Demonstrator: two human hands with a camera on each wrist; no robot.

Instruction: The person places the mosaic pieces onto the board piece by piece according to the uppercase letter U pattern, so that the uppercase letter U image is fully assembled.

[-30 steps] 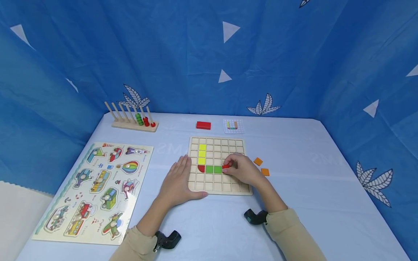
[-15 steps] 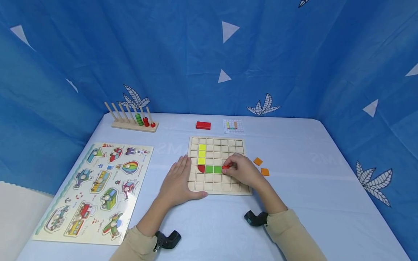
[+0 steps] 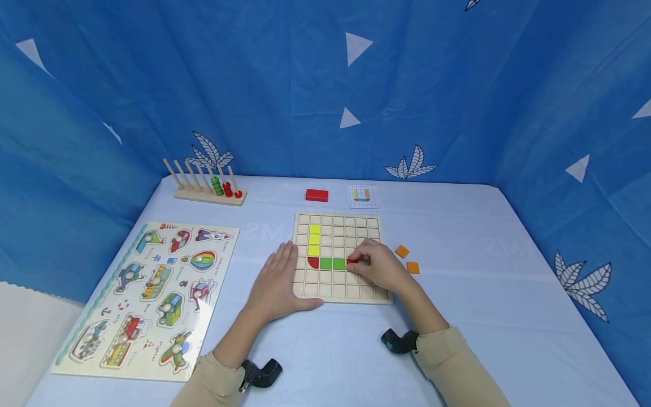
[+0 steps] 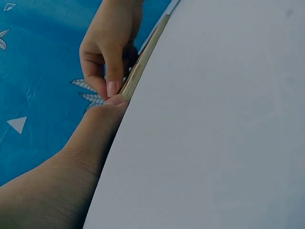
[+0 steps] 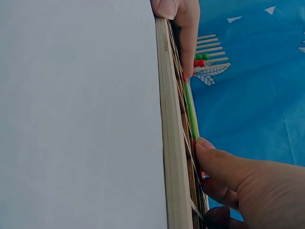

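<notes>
A wooden grid board point(image 3: 333, 291) lies flat in the head view. My left hand point(image 3: 271, 285) rests along its left side, fingers straight, thumb stretched to the front edge. Thumb and fingers of my right hand point(image 3: 378, 263) pinch a small red tile point(image 3: 351, 262) at a cell right of the green tiles point(image 3: 333, 264); the fingers partly cover it. Left of the green pair sits a red rounded-corner tile point(image 3: 313, 263), with a column of yellow tiles point(image 3: 314, 240) above it. The right wrist view shows the right thumb point(image 5: 217, 157) low against the board's surface.
Two orange tiles point(image 3: 413, 268) lie right of the board. Behind it are a red block point(image 3: 317, 195) and a pattern card point(image 3: 363, 196) showing a U shape. A vehicle puzzle point(image 3: 152, 299) covers the table's left, with a bead-peg stand point(image 3: 208, 195) farther back.
The red tile in my right fingers has gone from tilted to lying lower and flatter at the cell beside the green tiles. My left hand has stayed in place.
</notes>
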